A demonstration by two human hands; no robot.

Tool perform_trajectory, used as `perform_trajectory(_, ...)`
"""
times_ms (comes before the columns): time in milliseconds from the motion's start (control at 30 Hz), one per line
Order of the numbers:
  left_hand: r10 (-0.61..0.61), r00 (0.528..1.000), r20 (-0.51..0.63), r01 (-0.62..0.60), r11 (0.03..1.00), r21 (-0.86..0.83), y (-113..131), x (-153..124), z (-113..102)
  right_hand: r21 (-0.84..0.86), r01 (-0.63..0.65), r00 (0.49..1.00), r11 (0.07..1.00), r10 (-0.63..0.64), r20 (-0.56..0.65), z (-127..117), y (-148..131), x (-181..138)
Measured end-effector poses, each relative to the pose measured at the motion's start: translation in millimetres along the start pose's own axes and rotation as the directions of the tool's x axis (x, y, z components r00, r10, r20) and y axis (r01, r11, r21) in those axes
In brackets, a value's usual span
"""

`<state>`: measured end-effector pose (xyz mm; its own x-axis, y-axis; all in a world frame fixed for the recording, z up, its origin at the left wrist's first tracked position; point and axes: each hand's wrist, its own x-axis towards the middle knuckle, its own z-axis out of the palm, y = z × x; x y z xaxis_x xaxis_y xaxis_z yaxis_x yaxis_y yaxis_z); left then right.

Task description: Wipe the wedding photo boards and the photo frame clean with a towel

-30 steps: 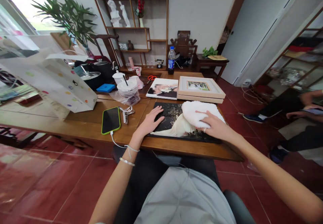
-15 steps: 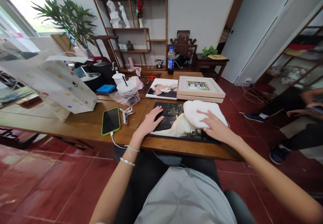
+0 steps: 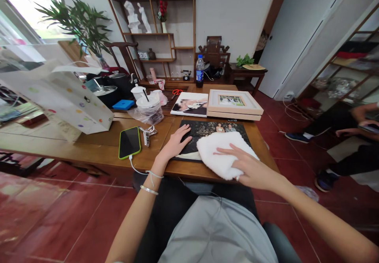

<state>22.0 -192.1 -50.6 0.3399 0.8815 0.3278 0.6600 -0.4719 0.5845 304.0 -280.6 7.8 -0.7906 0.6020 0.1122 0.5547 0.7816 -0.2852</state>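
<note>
A dark photo panel [image 3: 201,130] with two small figures near its top edge lies flat near the table's front edge. On its left end rests my left hand [image 3: 176,141], open, with the fingers spread flat. My right hand [image 3: 253,167] presses a white fluffy cloth [image 3: 217,148] onto the panel's lower right part. Its index and middle fingers stretch over the cloth, while the other fingers are partly hidden at the cloth's edge. The cloth covers much of the picture and reaches over the panel's front edge.
Behind the panel lie a white-edged photo print [image 3: 189,104] and a pale picture frame [image 3: 235,103]. A charging phone [image 3: 129,142], a bagged cup [image 3: 149,107] and a paper bag [image 3: 74,101] stand left. A bottle [image 3: 199,71] stands behind. A seated person's legs [image 3: 322,126] show right.
My right hand has drawn the white cloth toward me and to the left, uncovering the figures at the panel's upper right. My left hand has stayed in place.
</note>
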Motion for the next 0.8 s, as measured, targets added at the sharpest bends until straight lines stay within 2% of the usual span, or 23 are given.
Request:
perform_trajectory(233,-0.011,1.000,0.013,0.012,0.999,-0.037,-4,0,1,-0.100,-0.226,0.968,0.969,0.212,-0.132,-4,83,30)
perform_trajectory(367,-0.019,1.000,0.015,0.020,0.999,-0.040,-4,0,1,-0.196,-0.284,0.948,0.939,0.244,-0.205,-2,108,43)
perform_trajectory(467,-0.015,1.000,0.012,0.015,0.999,-0.032,-3,0,1,-0.254,-0.273,0.950,0.928,0.218,-0.225,1,106,44)
perform_trajectory(567,-0.005,1.000,0.000,0.005,0.999,-0.034,-3,0,1,-0.249,-0.256,0.955,0.934,0.206,-0.212,3,91,36)
perform_trajectory(800,-0.014,1.000,0.002,0.015,1.000,-0.018,-2,0,1,-0.075,-0.133,0.985,0.988,0.123,-0.119,3,22,2)
